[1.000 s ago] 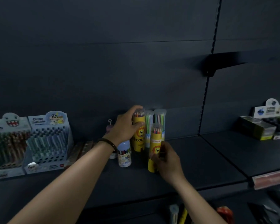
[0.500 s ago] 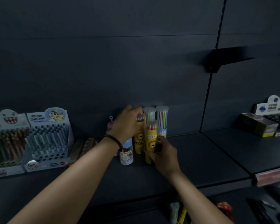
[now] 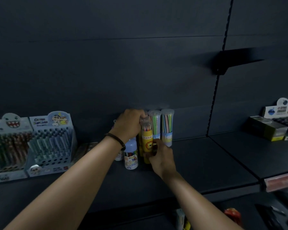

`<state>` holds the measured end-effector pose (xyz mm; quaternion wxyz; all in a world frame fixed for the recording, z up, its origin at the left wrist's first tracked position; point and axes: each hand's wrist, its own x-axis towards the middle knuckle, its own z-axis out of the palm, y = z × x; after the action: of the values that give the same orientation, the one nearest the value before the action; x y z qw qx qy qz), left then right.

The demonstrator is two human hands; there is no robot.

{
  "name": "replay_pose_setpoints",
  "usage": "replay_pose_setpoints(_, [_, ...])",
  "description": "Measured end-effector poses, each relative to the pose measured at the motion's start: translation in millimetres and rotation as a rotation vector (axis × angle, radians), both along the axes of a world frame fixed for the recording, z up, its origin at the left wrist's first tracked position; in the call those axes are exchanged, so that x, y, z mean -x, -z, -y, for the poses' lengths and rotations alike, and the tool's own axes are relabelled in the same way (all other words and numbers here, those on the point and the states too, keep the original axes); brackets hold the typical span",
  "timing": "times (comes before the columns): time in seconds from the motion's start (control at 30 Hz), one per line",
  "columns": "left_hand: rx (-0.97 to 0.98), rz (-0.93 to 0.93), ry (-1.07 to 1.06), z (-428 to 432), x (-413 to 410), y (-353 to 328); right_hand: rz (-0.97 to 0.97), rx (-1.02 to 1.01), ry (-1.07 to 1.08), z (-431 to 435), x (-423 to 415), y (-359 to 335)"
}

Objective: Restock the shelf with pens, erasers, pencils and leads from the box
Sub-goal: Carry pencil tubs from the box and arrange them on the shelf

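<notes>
Moved rearward since the earlier frame, the yellow lion-printed cylindrical tube of coloured pencils (image 3: pixel 147 143) stands just left of the clear plastic tubes of pastel pencils (image 3: pixel 167 127), right hand (image 3: pixel 161 156) curled round its base, left hand (image 3: pixel 130 125) gripping the top of a second yellow tube (image 3: pixel 140 146); crowding may topple the short blue-capped jar (image 3: pixel 131 156) farther left of them.

Shelf (image 3: pixel 198 163), far left: two pen racks side by side, left rack (image 3: pixel 7 146) and right rack (image 3: pixel 51 143). Centre, near the back wall: jar (image 3: pixel 131 156) at front left; front tube (image 3: pixel 147 141) upright just right of it; rear tube (image 3: pixel 140 147) behind that; two pencil tubes (image 3: pixel 154 125) (image 3: pixel 167 127) side by side, behind and to the right. Left hand (image 3: pixel 128 125) grips the rear tube's top; right hand (image 3: pixel 161 158) pinches the front tube low down. Adjoining shelf (image 3: pixel 256 156), right: boxes (image 3: pixel 266 128), display card (image 3: pixel 279 110) behind.
</notes>
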<state>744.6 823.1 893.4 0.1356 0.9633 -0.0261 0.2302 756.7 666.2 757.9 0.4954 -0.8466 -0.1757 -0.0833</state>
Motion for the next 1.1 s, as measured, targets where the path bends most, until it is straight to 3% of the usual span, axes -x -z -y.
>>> replay_pose_setpoints(0.23, [0.007, -0.037, -0.022, 4.4, 27.5, -13.8, -0.059, 0.048, -0.022, 0.1, 2.9, -0.2])
replay_pose_setpoints(0.37, [0.006, 0.116, -0.108, 19.0, 51.0, -9.8, -0.078, -0.015, -0.077, 16.5, 18.8, -3.7])
replay_pose_setpoints(0.47, [0.043, 0.251, -0.029, 53.7, 86.7, -1.0, -0.065, 0.012, -0.032, 40.8, 40.2, -12.4])
replay_pose_setpoints(0.53, [0.047, 0.229, 0.034, 78.6, 110.5, 11.5, -0.073, 0.032, 0.016, 66.7, 56.7, -16.6])
replay_pose_setpoints(0.77, [-0.046, -0.121, 0.413, 170.2, 149.1, 92.5, -0.031, 0.151, 0.367, 193.5, 171.7, 12.3])
replay_pose_setpoints(0.97, [-0.176, -0.384, 0.795, 272.3, 211.9, 177.6, -0.393, 0.276, 0.642, 289.8, 316.2, 91.9])
replay_pose_setpoints(1.1, [-0.313, -0.601, 1.069, 353.0, 301.2, 241.6, -0.745, 0.281, 0.833, 359.1, 466.0, 146.1])
